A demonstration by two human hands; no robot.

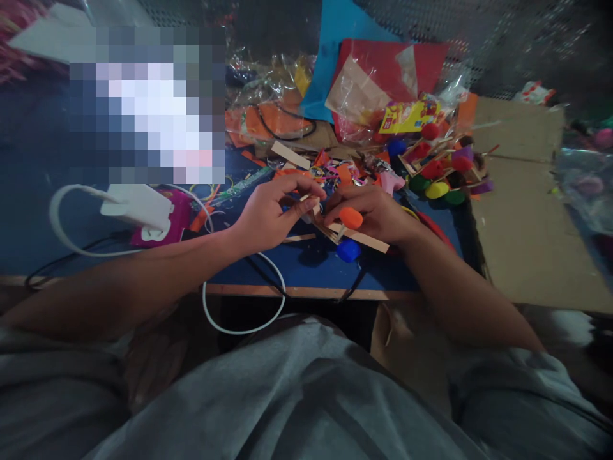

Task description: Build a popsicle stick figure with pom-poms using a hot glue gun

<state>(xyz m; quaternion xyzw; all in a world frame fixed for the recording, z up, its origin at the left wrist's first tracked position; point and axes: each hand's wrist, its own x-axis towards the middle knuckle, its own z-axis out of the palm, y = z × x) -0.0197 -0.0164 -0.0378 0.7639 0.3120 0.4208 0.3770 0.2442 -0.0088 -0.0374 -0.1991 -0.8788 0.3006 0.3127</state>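
Left hand (268,214) pinches a flat tan strip frame (368,239) above the blue table (393,275); right hand (376,211) curls at it, can't tell if gripping. Rounded orange knob (351,218), blue knob (348,250) beside it; crinkly clear plastic (268,80) behind.

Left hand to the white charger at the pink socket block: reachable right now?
Probably yes: between the left hand and the white charger I see just the pink socket block, low scraps and cable. It would first have to release the wooden piece.
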